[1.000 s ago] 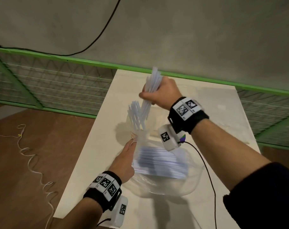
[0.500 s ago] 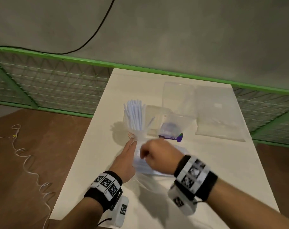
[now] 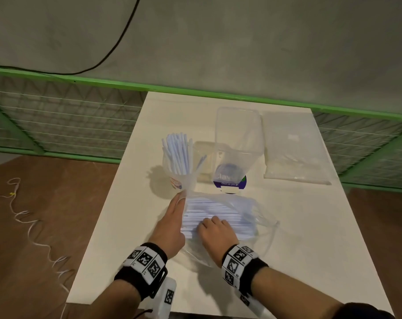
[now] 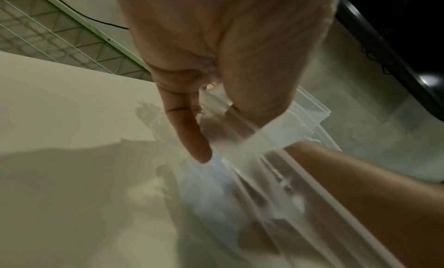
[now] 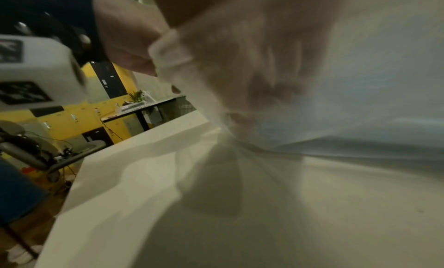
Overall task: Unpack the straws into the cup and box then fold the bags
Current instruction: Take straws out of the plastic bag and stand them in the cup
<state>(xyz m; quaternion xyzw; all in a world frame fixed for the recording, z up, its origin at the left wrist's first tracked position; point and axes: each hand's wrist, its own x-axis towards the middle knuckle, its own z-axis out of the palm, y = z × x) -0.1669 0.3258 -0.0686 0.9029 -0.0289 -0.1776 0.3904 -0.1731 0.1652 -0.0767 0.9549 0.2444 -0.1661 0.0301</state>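
Surface: white rectangular table (image 3: 299, 238).
Left hand (image 3: 170, 226): pinching clear plastic bag (image 3: 259, 217) edge.
Right hand (image 3: 216, 233): inside bag, fingers hidden.
White straws (image 3: 209, 212): bagged; more in clear cup (image 3: 177, 178), eleven o'clock.

Straws (image 3: 215, 217) bagged; others (image 3: 179, 155) upright, cupped

On the white rectangular tabletop (image 3: 310, 238) we see a clear plastic cup of white straws (image 3: 178, 168), a clear plastic box (image 3: 239, 139), an open clear bag of straws (image 3: 220, 217) and a flat clear bag (image 3: 294, 150).
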